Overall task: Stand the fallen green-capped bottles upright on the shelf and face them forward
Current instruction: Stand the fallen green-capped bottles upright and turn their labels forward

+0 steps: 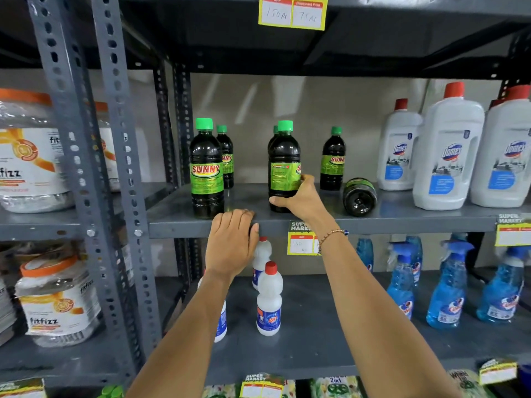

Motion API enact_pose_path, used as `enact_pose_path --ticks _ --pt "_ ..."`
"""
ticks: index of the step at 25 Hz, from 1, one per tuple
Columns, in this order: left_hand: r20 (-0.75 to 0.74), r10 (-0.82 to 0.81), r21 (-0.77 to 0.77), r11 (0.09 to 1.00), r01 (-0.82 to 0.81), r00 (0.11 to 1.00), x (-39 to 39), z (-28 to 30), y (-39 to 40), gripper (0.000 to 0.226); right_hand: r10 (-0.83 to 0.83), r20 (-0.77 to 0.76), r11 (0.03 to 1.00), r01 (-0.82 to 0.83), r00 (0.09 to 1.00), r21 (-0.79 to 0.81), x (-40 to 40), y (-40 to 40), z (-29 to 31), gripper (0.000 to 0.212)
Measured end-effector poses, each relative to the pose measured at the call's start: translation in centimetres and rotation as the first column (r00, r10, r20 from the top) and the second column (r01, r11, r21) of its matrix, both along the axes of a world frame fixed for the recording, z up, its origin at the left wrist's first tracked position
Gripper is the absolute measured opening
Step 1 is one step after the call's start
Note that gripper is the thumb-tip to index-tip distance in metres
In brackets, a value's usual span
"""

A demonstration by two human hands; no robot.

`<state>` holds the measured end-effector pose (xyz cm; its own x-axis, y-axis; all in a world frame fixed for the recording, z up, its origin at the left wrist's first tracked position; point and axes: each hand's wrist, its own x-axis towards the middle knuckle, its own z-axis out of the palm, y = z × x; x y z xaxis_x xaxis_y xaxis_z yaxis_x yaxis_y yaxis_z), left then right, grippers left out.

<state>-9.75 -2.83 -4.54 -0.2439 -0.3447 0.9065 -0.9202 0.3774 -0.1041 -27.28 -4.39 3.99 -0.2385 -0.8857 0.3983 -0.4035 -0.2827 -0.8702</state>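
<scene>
On the grey shelf [184, 222] stand dark SUNNY bottles with green caps. My right hand [298, 198] grips the lower part of an upright one [283, 156]; its label is turned sideways, and another bottle hides behind it. A front-left bottle [206, 170] stands with its label forward, a second one [227, 156] behind it. Further right stands one more [332, 160]. Beside that, a bottle [359, 196] lies on its side, base toward me, cap hidden. My left hand [231, 244] rests on the shelf's front edge, fingers curled over it, holding no bottle.
White Domex bottles [448, 150] with red caps stand at the right of the same shelf. The shelf below holds small white bottles [268, 300] and blue spray bottles [448, 285]. Fitfizz jars [31, 156] fill the left rack past the slotted posts [115, 168].
</scene>
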Motion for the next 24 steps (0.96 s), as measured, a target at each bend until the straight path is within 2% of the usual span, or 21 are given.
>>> enact_pose_path --ticks 3,7,11,15,20,24 --pt "-0.044 -0.021 -0.017 1.0 0.02 0.999 -0.2 -0.2 -0.2 0.031 0.091 0.133 0.994 -0.098 0.987 0.045 -0.6 0.3 0.3 0.091" --pt "-0.058 -0.009 -0.011 1.0 0.009 0.998 -0.3 -0.3 -0.2 0.03 0.038 0.062 0.998 -0.041 0.997 0.041 -0.3 0.3 0.4 0.091" --pt "-0.061 0.009 -0.013 1.0 -0.01 0.998 -0.5 -0.2 -0.1 0.031 0.25 0.268 0.952 -0.287 0.93 0.107 -1.3 0.5 1.0 0.079" --pt "-0.066 0.008 -0.025 1.0 -0.009 0.998 -0.5 -0.1 -0.1 0.03 0.176 0.179 0.979 -0.19 0.968 0.068 -0.8 0.7 0.6 0.087" --pt "-0.098 -0.015 -0.024 1.0 0.013 0.995 -0.8 0.0 0.2 0.031 0.284 0.243 0.947 -0.311 0.927 0.08 -1.5 0.4 0.7 0.086" --pt "-0.122 -0.033 0.007 0.999 0.034 0.992 -0.9 0.1 0.6 0.033 0.206 0.195 0.973 -0.222 0.959 0.065 -1.2 0.7 0.5 0.086"
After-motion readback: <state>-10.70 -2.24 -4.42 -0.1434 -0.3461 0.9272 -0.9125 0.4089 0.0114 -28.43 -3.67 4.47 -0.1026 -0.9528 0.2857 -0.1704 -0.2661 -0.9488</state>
